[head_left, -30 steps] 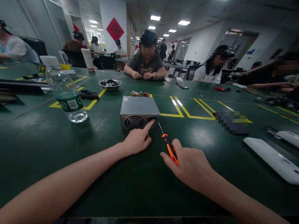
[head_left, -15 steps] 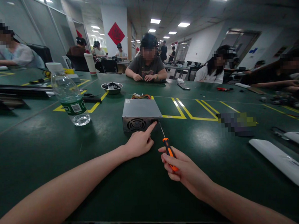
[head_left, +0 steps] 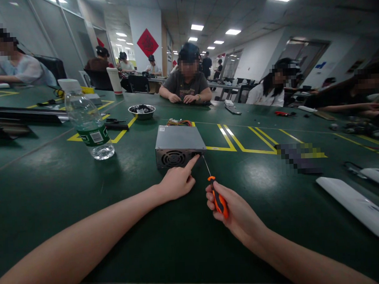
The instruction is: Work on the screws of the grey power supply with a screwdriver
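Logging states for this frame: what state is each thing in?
power supply unit: cover on, lying flat, fan grille toward the wearer.
screwdriver: gripped in right hand, tip at unit's front corner.
left hand: index finger on unit's front.
water bottle: upright, capped.
metal bowl: upright, holding small parts.

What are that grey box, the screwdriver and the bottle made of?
The box looks like bare sheet metal: dull grey, with a punched fan grille. The screwdriver has a thin shiny shaft, probably steel, and an orange-black handle, likely plastic. The bottle seems clear plastic.

Bare L hand [head_left: 175,185], bare R hand [head_left: 235,213], bare forearms [head_left: 87,240]
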`<state>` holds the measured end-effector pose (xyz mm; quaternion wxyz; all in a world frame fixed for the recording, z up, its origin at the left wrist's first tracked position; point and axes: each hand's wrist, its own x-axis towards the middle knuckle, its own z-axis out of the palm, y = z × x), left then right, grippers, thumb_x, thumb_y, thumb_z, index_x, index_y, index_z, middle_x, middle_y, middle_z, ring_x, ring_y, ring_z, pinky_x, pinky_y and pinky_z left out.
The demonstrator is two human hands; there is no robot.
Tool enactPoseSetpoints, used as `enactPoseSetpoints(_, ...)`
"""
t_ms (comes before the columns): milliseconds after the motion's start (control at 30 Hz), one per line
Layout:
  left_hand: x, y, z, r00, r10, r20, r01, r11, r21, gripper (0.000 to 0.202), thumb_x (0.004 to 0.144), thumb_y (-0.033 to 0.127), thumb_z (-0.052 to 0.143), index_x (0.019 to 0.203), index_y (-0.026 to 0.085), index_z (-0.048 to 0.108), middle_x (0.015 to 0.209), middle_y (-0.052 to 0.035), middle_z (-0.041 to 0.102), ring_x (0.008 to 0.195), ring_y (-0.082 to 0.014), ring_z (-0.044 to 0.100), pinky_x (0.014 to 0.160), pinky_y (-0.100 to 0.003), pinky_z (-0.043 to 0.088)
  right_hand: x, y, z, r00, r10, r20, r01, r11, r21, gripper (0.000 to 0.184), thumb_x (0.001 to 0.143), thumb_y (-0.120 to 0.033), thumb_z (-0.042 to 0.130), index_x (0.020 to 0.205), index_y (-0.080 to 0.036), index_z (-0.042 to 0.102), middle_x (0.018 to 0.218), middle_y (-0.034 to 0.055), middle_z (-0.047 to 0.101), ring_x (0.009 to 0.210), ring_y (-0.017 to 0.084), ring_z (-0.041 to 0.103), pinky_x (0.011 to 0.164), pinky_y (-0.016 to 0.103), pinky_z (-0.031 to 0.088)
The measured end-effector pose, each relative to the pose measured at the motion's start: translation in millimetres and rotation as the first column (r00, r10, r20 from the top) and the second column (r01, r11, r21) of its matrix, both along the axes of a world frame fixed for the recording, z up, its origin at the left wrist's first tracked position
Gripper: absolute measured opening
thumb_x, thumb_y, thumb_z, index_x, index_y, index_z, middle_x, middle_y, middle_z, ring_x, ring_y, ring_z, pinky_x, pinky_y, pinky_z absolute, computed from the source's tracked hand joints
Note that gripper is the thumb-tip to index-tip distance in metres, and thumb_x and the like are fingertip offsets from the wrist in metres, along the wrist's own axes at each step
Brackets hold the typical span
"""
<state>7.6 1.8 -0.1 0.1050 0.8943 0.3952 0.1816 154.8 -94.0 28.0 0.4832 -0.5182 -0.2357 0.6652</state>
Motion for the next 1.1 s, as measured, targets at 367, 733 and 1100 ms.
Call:
enactPoseSetpoints(367, 1.6, 0.8, -1.9, 0.999, 0.023, -0.031, -0.022, 1.0, 0.022, 0.07, 0.078, 0.02, 0.041, 0.14, 0.02, 0.009, 0.065, 0.004, 0.061, 0.063, -0.0158, 0.061, 0.063, -0.026, 0.044, -0.7, 3.3, -2.7, 0.982, -0.066, -0.176, 0.072, 0.997, 0.025, 0.011, 0.083, -0.019, 0.051, 0.072, -0.015, 0.051, 0.066, -0.0014, 0.049, 0.041, 0.001, 0.037, 0.029, 0.01, 0.019)
enactPoseSetpoints(733, 2.3, 0.1, -2.4, 0.995, 0.036, -0.088, -0.031, 0.998, 0.052, 0.07, 0.08, 0.021, 0.041, 0.141, 0.019, 0.004, 0.068, 0.0023, 0.062, 0.061, -0.0149, 0.061, 0.06, -0.024, 0.043, 2.8, 10.0, -4.5, 0.986, -0.066, -0.151, 0.061, 0.997, -0.041, 0.023, 0.089, -0.026, 0.039, 0.081, -0.012, 0.056, 0.062, 0.0004, 0.049, 0.044, 0.005, 0.042, 0.031, 0.012, 0.027)
enactPoseSetpoints(1100, 3.1, -2.3, -3.6, 0.989, -0.033, -0.144, 0.059, 0.982, 0.179, 0.065, 0.084, 0.023, 0.036, 0.14, 0.014, 0.004, 0.074, -0.002, 0.065, 0.064, -0.0169, 0.062, 0.06, -0.027, 0.045, 3.6, 7.8, -5.6, 0.986, -0.052, -0.16, 0.055, 0.998, 0.015, 0.014, 0.084, -0.026, 0.048, 0.077, -0.015, 0.054, 0.064, 0.0001, 0.052, 0.045, 0.005, 0.042, 0.034, 0.013, 0.028)
